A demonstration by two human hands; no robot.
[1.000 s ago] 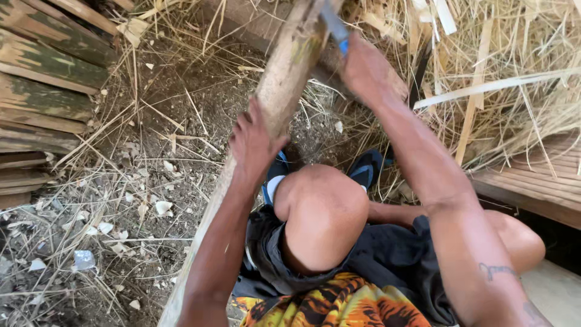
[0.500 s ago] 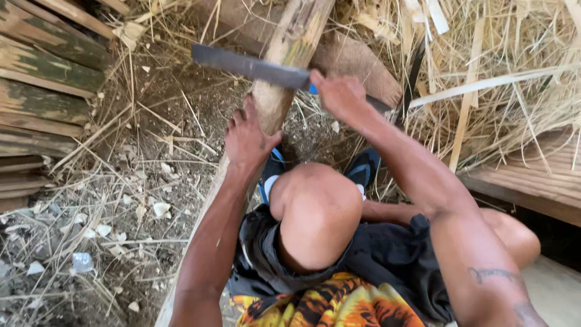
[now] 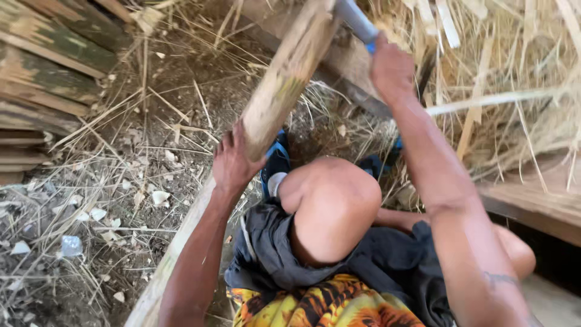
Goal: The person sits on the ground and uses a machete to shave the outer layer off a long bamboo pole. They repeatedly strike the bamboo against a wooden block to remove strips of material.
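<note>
Bamboo pole (image 3: 284,91) runs slantwise from the bottom left edge of the view up to the top middle, passing just beside the person's raised knee (image 3: 333,206). Nearest the camera, dark shorts (image 3: 387,266) and a yellow patterned cloth (image 3: 321,303) fill the bottom middle. The left hand (image 3: 233,163) is wrapped around the pole about halfway along it. Left of the pole lies open ground (image 3: 121,200) strewn with dry stalks and pale chips. Farther up, the right hand (image 3: 392,69) is clenched on the blue handle of a blade (image 3: 357,21), raised above the pole's upper end. Straw (image 3: 514,79) crowds the right side over a wooden plank (image 3: 532,200), and stacked boards (image 3: 42,72) close off the far left.
</note>
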